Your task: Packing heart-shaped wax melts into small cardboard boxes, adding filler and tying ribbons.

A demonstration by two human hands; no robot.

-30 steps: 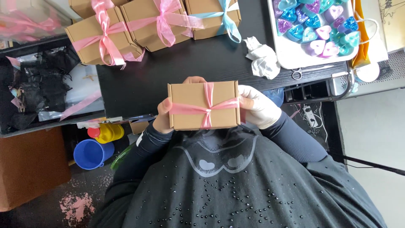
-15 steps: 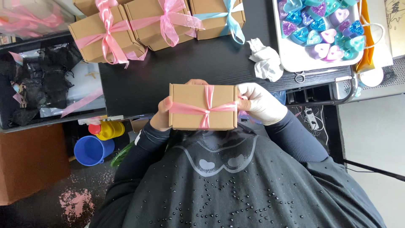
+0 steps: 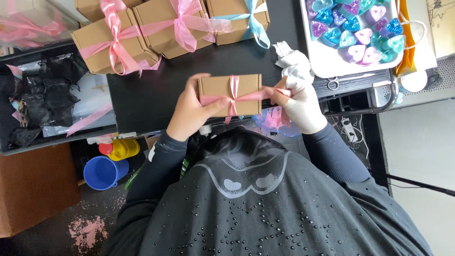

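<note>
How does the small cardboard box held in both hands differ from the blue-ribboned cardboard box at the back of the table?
The held brown cardboard box has a pink ribbon not yet bowed; the blue-ribboned cardboard box carries a finished bow. The held one is off the table, the other rests on it. Both are plain brown cardboard.

The left hand (image 3: 192, 111) covers the near left corner of the small cardboard box (image 3: 231, 94), and its palm is out of sight. The ribbon (image 3: 249, 96) end vanishes inside the gloved right hand (image 3: 299, 105). The top edge cuts off the wrapped boxes (image 3: 166, 26) and the tray of heart shapes (image 3: 353, 33). Under the counter (image 3: 151, 97), the black clutter (image 3: 42, 97) is too dark to tell apart.
</note>
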